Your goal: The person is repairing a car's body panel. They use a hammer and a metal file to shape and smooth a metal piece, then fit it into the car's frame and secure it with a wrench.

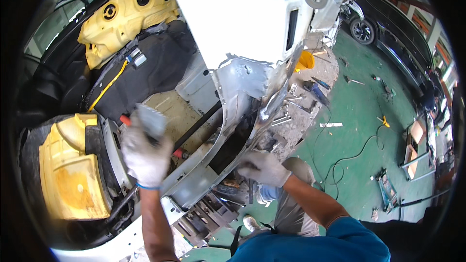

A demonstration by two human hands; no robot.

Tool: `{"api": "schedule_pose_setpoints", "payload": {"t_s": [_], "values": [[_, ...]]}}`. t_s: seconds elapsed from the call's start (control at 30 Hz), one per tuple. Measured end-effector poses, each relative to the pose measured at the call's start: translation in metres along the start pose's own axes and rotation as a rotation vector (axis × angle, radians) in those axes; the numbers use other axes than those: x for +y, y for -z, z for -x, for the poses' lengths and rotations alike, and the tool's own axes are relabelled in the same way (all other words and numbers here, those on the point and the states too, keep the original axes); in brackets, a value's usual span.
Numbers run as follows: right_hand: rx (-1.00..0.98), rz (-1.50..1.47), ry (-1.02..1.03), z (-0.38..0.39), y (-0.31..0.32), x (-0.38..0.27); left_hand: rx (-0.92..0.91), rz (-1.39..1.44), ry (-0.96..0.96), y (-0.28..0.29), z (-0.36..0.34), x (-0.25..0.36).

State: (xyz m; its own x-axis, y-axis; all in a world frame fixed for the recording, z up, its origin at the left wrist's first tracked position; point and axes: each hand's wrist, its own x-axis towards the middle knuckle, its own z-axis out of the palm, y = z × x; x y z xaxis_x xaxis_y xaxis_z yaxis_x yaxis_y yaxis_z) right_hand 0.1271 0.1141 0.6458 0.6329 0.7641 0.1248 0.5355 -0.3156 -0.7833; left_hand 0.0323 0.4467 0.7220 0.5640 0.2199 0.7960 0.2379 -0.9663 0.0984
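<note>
My left hand (145,157), in a whitish work glove with a blue cuff edge, is closed over the opened car body. In it is a motion-blurred grey tool (153,121), with a red-orange end (125,120) showing beside the fingers; its exact kind is unclear. My right hand (266,169), also gloved, is closed at the outer edge of the cut body panel (213,165); what its fingers hold, if anything, is hidden. Between the hands, a black bar (199,123) lies slanted across the car floor, with a red piece (180,153) near its lower end.
A white car pillar (233,14) with bare grey metal rises ahead. Yellow foam-like panels (73,174) lie at left, beside black lining (145,68). To the right, hand tools (286,116), a grinder-like tool (316,92) and a yellow container (305,61) rest on a ledge. A cable (349,160) crosses the green floor.
</note>
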Motion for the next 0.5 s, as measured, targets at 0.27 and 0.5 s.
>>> {"api": "schedule_pose_setpoints", "payload": {"t_s": [0.27,0.5], "values": [[0.469,-0.06,0.087,-0.006,0.052,-0.085,-0.31,0.289,-0.066,0.003,0.062,0.167],[0.357,0.072,-0.181,-0.003,0.076,-0.086,-0.33,0.5,0.131,-0.02,0.07,0.185]]}}
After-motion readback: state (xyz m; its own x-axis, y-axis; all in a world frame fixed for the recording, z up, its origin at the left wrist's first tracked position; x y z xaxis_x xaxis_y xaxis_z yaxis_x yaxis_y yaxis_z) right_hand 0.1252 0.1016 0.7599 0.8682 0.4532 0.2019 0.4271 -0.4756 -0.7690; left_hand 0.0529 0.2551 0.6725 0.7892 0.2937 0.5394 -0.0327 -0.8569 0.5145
